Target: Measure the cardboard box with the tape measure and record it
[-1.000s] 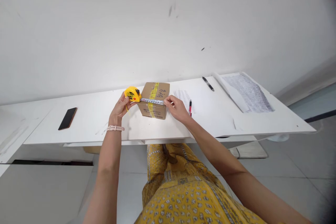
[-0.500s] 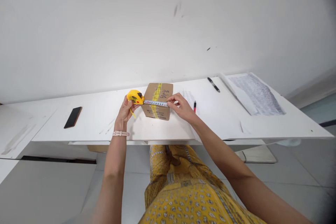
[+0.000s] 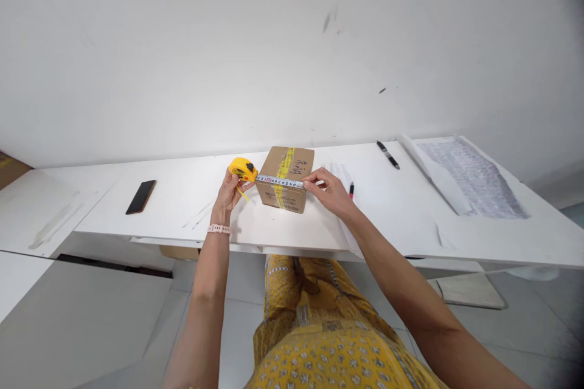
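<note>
A small cardboard box (image 3: 294, 200) sits on the white desk, with yellow tape around it and black handwriting on top. My left hand (image 3: 227, 193) is closed around the yellow case of a tape measure (image 3: 242, 170) at the box's left side. The white blade runs across the box along its near top edge. At the right corner, my right hand (image 3: 329, 189) pinches the end of the blade between thumb and finger; the very tip is hidden by the fingers.
A phone (image 3: 141, 197) lies to the left on the desk (image 3: 274, 234). A black pen (image 3: 388, 155), a red-and-black pen (image 3: 351, 189) and written papers (image 3: 474, 176) lie to the right. The wall (image 3: 255, 48) stands right behind.
The camera view has turned slightly left, so everything appears shifted to the right. Both hands keep hold of the tape measure across the box; slightly more blade shows beside the case.
</note>
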Action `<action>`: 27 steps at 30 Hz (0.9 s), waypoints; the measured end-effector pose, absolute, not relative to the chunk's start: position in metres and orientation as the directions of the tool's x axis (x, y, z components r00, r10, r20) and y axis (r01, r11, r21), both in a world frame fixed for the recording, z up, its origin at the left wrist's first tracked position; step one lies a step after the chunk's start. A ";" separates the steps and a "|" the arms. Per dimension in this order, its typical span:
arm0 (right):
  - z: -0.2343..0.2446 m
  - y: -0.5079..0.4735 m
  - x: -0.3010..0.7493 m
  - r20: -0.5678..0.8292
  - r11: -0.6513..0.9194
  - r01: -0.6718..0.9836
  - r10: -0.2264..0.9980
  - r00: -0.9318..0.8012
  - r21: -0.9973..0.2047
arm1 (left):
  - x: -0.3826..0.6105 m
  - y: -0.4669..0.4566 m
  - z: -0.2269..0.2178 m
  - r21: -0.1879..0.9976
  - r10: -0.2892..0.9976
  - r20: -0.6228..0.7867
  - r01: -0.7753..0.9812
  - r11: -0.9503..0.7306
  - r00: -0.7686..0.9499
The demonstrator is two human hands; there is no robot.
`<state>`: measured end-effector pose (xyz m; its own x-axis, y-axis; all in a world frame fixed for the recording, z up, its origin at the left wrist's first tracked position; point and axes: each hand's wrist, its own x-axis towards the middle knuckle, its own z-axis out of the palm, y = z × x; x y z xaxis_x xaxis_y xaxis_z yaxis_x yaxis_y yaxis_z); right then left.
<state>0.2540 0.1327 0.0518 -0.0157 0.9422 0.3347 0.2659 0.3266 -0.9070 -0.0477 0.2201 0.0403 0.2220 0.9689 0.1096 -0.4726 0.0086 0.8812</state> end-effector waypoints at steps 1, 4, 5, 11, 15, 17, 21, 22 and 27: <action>0.052 0.132 0.254 0.328 0.319 0.265 0.945 -0.014 -0.910 | -0.048 0.220 0.039 0.878 0.970 0.106 -0.478 0.013 0.221; 0.053 0.131 0.254 0.311 0.304 0.265 0.950 -0.015 -0.915 | -0.047 0.220 0.038 0.873 0.975 0.083 -0.486 0.028 0.206; 0.053 0.131 0.254 0.306 0.299 0.268 0.952 -0.018 -0.916 | -0.047 0.220 0.038 0.875 0.978 0.072 -0.484 0.033 0.197; 0.059 0.132 0.253 0.188 0.206 0.378 0.978 -0.084 -0.902 | -0.042 0.212 0.046 0.891 0.982 0.059 -0.452 0.030 0.181; 0.081 0.133 0.253 0.108 0.169 0.622 0.985 -0.136 -0.765 | -0.039 0.202 0.068 0.900 0.974 0.135 -0.434 -0.043 0.182; 0.099 0.128 0.259 0.135 0.195 0.700 0.981 -0.140 -0.687 | -0.042 0.190 0.081 0.904 0.967 0.178 -0.417 -0.089 0.180; 0.138 0.103 0.279 0.288 0.366 0.792 0.924 -0.250 -0.489 | -0.047 0.141 0.086 0.919 0.960 0.152 -0.390 -0.049 0.237; 0.147 0.095 0.283 0.307 0.418 0.803 0.901 -0.307 -0.426 | -0.045 0.124 0.080 0.918 0.948 0.125 -0.397 0.001 0.292; 0.168 0.066 0.270 0.213 0.699 0.675 0.715 -0.665 -0.237 | -0.012 0.041 0.034 0.795 0.827 -0.068 -0.471 0.383 0.558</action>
<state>0.2701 0.0658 0.1685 -0.6654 0.7154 0.2132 0.6751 0.6986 -0.2371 -0.0120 0.0411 0.0338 0.5583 0.8269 -0.0679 -0.4708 0.3831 0.7947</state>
